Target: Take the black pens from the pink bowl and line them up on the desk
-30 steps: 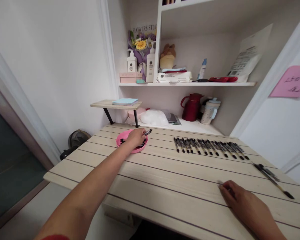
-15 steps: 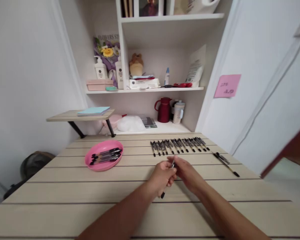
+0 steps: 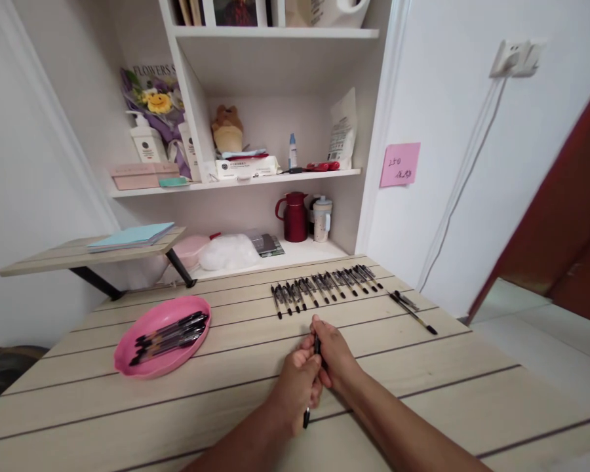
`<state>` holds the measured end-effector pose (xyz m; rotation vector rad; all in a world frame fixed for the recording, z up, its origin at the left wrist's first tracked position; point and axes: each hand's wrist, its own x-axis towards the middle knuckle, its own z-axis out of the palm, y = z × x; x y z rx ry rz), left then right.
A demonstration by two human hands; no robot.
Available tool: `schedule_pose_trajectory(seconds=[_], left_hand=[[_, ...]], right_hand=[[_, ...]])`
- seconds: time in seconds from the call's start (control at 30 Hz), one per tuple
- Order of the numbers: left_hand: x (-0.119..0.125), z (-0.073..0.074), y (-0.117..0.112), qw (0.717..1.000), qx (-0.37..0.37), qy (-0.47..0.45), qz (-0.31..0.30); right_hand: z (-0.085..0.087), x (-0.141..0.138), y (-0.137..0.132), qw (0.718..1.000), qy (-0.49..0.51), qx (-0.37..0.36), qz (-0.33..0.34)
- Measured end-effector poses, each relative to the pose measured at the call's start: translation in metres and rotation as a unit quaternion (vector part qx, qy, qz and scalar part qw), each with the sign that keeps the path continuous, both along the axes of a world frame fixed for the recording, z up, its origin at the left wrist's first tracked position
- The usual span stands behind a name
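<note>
Pen (image 3: 306, 418) clasped between left hand (image 3: 297, 380) and right hand (image 3: 333, 354) over the middle of the plank-lined table (image 3: 236, 419), tilted, dark end jutting toward the near side. Left curled snugly round the barrel; right closed about the far part, touching the left. Exact fingertip contact partly hidden, cannot tell. Progress, as judged: partway. Done, by the look of it: long row of dark-ended pens (image 3: 331, 286) laid side by side on the far part of the table. Apart, just right of the row: single pen (image 3: 413, 313) with short dark piece (image 3: 407, 300) alongside. Remaining: loose bundle of pens (image 3: 170, 337) in the pink bowl (image 3: 157, 308) at left, plus pen in hand.
</note>
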<state>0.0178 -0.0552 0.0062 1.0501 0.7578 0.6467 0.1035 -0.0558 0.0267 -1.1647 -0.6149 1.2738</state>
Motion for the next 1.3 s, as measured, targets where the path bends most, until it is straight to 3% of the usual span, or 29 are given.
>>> schedule_pose_trajectory(seconds=[0.1,0.4,0.53,0.67,0.73,0.8,0.87,0.93,1.0,1.13,1.3], left_hand=[[-0.001,0.001,-0.001,1.000,-0.004,-0.010,-0.002],[-0.006,0.012,-0.003,0.998,-0.036,0.005,-0.045],[-0.008,0.013,-0.003,0.998,-0.039,0.006,-0.053],[-0.009,0.013,-0.003,0.998,-0.032,0.011,-0.059],[-0.009,0.013,-0.004,0.998,-0.030,0.010,-0.061],[-0.009,0.014,-0.004,0.998,-0.029,0.007,-0.063],[-0.010,0.014,-0.005,0.997,-0.029,0.006,-0.066],[-0.010,0.014,-0.005,0.997,-0.029,0.005,-0.066],[-0.010,0.015,-0.005,0.997,-0.027,0.006,-0.065],[-0.010,0.015,-0.005,0.997,-0.019,0.011,-0.069],[-0.010,0.014,-0.004,0.997,-0.014,0.011,-0.074]], right_hand=[[0.000,0.002,0.002,1.000,0.011,0.013,-0.006],[0.003,0.042,0.014,0.980,0.083,0.086,-0.160],[0.001,0.065,0.018,0.989,-0.007,0.012,-0.146],[-0.002,0.097,0.014,0.990,-0.059,-0.002,-0.125],[-0.004,0.121,0.008,0.976,-0.169,-0.016,-0.134],[-0.008,0.146,0.000,0.919,-0.365,-0.049,-0.142],[-0.011,0.168,-0.007,0.818,-0.551,-0.096,-0.136],[-0.014,0.184,-0.011,0.720,-0.666,-0.144,-0.128],[-0.017,0.193,-0.011,0.659,-0.723,-0.170,-0.122],[-0.019,0.200,0.000,0.605,-0.766,-0.183,-0.119],[-0.023,0.203,0.012,0.582,-0.780,-0.209,-0.100]])
